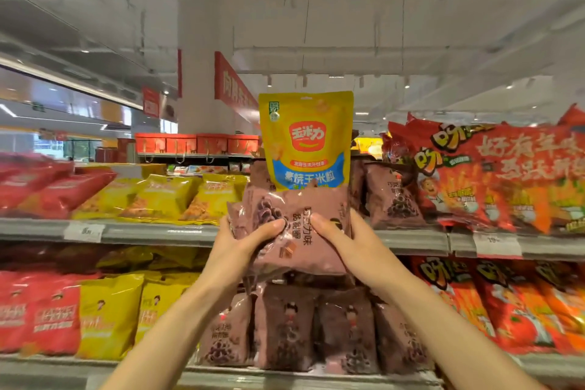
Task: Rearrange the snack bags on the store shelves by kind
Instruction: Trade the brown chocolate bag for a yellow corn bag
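Observation:
A brown chocolate-flavour snack bag (304, 247) is held up in front of the top shelf by both hands. My left hand (243, 239) grips its left side with the thumb on the front. Its right side is gripped by my right hand (345, 239), thumb also on the front. Behind and above it stands a yellow-and-blue corn snack bag (305, 139), upright among more brown bags (392, 196) on the top shelf. Its lower edge is hidden by the held bag.
The top shelf (152, 231) carries red bags (47, 190) at the left, yellow bags (164, 196) beside them and large orange-red bags (493, 174) at the right. The lower shelf holds red, yellow, brown (285, 332) and orange-red bags in the same order.

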`<control>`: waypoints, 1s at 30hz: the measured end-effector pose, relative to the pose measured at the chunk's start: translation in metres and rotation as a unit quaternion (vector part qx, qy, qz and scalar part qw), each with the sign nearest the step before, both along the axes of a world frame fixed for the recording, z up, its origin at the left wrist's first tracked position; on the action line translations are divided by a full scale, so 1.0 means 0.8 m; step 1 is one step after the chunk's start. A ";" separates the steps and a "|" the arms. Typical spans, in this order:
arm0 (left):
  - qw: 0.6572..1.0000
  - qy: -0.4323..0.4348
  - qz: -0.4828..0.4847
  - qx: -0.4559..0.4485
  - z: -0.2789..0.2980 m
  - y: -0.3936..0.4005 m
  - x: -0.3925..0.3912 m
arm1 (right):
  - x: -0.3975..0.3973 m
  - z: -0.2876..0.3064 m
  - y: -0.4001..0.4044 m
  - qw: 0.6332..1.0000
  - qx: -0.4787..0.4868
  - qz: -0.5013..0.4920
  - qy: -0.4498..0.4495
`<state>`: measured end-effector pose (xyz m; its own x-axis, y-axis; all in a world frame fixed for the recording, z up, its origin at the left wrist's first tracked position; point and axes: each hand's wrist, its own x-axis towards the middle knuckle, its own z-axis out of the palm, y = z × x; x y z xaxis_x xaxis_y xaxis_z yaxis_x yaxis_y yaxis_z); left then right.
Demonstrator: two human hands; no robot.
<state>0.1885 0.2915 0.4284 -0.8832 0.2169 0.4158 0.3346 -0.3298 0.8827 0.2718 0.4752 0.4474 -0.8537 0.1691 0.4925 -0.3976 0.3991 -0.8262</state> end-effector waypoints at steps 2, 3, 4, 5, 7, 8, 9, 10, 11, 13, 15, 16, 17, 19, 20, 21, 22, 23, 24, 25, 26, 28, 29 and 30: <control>1.000 0.002 0.004 0.000 0.007 -0.007 -0.013 | -0.013 0.011 -0.008 1.000 0.021 -0.019 0.013; 1.000 0.007 0.001 0.000 0.010 -0.010 -0.019 | -0.019 0.014 -0.010 0.999 0.027 -0.024 0.016; 1.000 0.008 0.001 -0.001 0.013 -0.014 -0.025 | -0.023 0.019 -0.013 0.999 0.032 -0.028 0.020; 1.000 0.010 0.000 -0.001 0.015 -0.016 -0.028 | -0.027 0.021 -0.014 0.999 0.031 -0.031 0.024; 1.000 0.009 0.000 -0.002 0.017 -0.020 -0.035 | -0.034 0.028 -0.011 0.999 0.020 -0.035 0.036; 1.000 0.008 0.003 0.001 0.016 -0.023 -0.039 | -0.037 0.033 -0.007 0.998 0.009 -0.040 0.042; 1.000 0.009 0.010 0.004 0.015 -0.027 -0.043 | -0.043 0.039 -0.001 0.997 -0.005 -0.060 0.053; 1.000 0.010 0.024 0.007 0.013 -0.031 -0.047 | -0.051 0.044 0.009 0.993 -0.007 -0.101 0.067; 0.999 0.013 0.042 0.008 0.012 -0.035 -0.050 | -0.061 0.049 0.020 0.985 0.002 -0.155 0.074; 0.997 0.017 0.075 0.011 0.011 -0.044 -0.056 | -0.081 0.057 0.036 0.971 0.028 -0.230 0.058; 0.995 0.019 0.096 0.011 0.011 -0.051 -0.062 | -0.103 0.057 0.044 0.968 0.042 -0.247 0.025; 0.995 0.020 0.101 0.011 0.011 -0.054 -0.065 | -0.114 0.057 0.047 0.968 0.045 -0.247 0.019; 0.994 0.024 0.103 0.011 0.011 -0.055 -0.066 | -0.123 0.056 0.048 0.968 0.042 -0.246 0.016; 0.994 0.031 0.107 0.007 0.011 -0.058 -0.070 | -0.137 0.056 0.050 0.970 0.019 -0.240 0.017; 0.993 0.034 0.109 0.004 0.011 -0.059 -0.072 | -0.142 0.056 0.053 0.970 0.010 -0.242 0.017; 0.993 0.036 0.110 0.002 0.010 -0.060 -0.074 | -0.148 0.057 0.058 0.969 -0.003 -0.245 0.012; 0.993 0.037 0.112 0.003 0.010 -0.062 -0.076 | -0.151 0.057 0.061 0.970 -0.011 -0.242 0.009; 0.993 0.035 0.114 0.006 0.010 -0.063 -0.078 | -0.154 0.057 0.064 0.973 -0.020 -0.230 0.004; 0.992 0.031 0.119 0.008 0.009 -0.064 -0.080 | -0.157 0.057 0.067 0.977 -0.031 -0.210 0.004; 0.992 0.029 0.123 0.008 0.009 -0.065 -0.081 | -0.162 0.056 0.072 0.980 -0.046 -0.192 0.004; 0.991 0.026 0.127 0.008 0.008 -0.067 -0.082 | -0.165 0.056 0.075 0.982 -0.053 -0.180 0.006; 0.991 0.022 0.131 0.008 0.007 -0.071 -0.083 | -0.168 0.057 0.077 0.986 -0.052 -0.161 0.011; 0.991 0.021 0.133 0.006 0.006 -0.073 -0.084 | -0.167 0.059 0.077 0.987 -0.048 -0.154 0.023; 0.990 0.019 0.136 0.003 0.006 -0.074 -0.084 | -0.163 0.061 0.076 0.987 -0.043 -0.149 0.036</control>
